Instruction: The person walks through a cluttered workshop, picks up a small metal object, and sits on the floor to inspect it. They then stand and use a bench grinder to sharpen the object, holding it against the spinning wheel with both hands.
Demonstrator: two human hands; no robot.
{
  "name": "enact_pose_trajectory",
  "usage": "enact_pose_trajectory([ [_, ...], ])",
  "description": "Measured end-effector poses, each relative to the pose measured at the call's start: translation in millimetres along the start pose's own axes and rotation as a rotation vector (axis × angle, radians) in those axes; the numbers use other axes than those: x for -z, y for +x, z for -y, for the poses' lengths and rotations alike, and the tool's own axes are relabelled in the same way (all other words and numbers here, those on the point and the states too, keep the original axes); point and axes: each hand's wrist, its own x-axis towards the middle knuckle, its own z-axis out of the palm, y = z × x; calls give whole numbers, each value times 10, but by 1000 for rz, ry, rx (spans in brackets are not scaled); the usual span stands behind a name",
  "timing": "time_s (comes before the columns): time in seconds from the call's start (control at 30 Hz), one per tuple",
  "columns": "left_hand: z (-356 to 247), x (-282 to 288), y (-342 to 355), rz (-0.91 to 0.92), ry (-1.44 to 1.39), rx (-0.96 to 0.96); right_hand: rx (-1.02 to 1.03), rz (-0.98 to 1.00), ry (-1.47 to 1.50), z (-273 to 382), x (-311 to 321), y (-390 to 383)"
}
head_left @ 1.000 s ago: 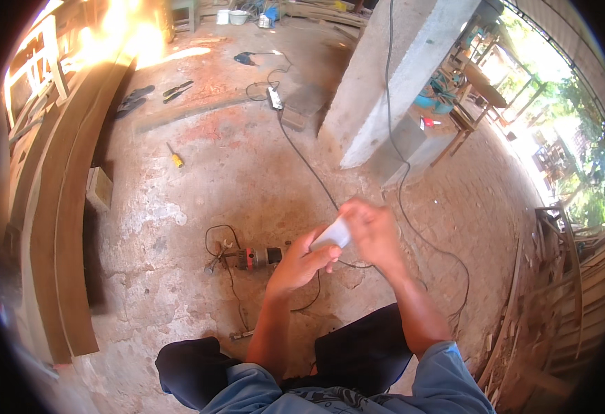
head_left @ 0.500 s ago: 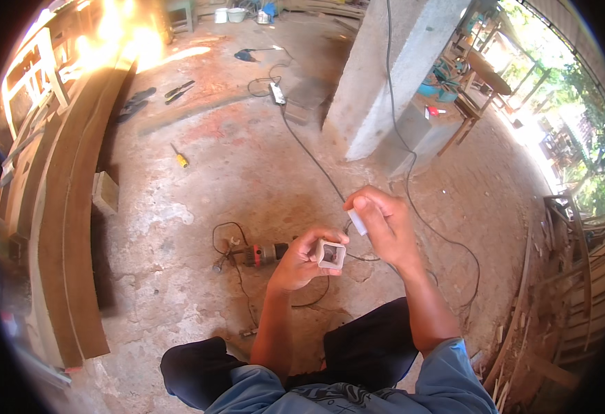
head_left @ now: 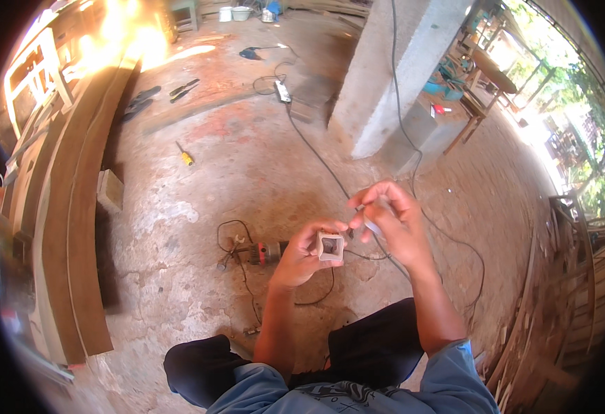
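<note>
Patchy floor (head_left: 240,165), perhaps concrete; pillar (head_left: 371,76) beyond; left hand (head_left: 298,262) holds box (head_left: 331,257).

Floor: a worn concrete floor (head_left: 154,241) is spreading across the whole view, its brownish surface showing pale patches and reddish stains toward the far side.
Pillar: a thick grey concrete pillar (head_left: 371,76) is rising right of centre, a low grey block (head_left: 437,134) sitting beside its foot.
Left side: long brown wooden beams (head_left: 74,228) are running from near to far.
Glare: a white-orange glare (head_left: 123,41) is flooding the upper left, washing out whatever is standing there.
Open side: daylight is pouring in at upper right, where green foliage (head_left: 578,117) is showing beyond rough wooden furniture (head_left: 493,71).
Right edge: lengths of wood (head_left: 602,290) are lying heaped.
Far end: pale buckets (head_left: 240,12) are standing on the floor.
</note>
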Motion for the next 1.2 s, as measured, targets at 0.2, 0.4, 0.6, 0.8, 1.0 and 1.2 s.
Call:
enact_pose_trajectory([
  [0.2,-31,48,10,-214,119,18,320,92,-673,76,-60,-118],
  [0.4,-6,88,40,-260,180,-47,454,58,-953,-39,-220,-170],
  [0.6,-6,69,65,-281,275,-75,456,37,-1072,-101,-245,-112],
  [0.8,-28,50,73,-293,312,-90,393,60,-1099,-99,-261,-100],
  [1.0,-90,41,51,-335,459,-66,348,123,-1070,-202,-255,-83],
  [1.2,-167,113,28,-342,609,-55,343,165,-925,-375,-176,40],
])
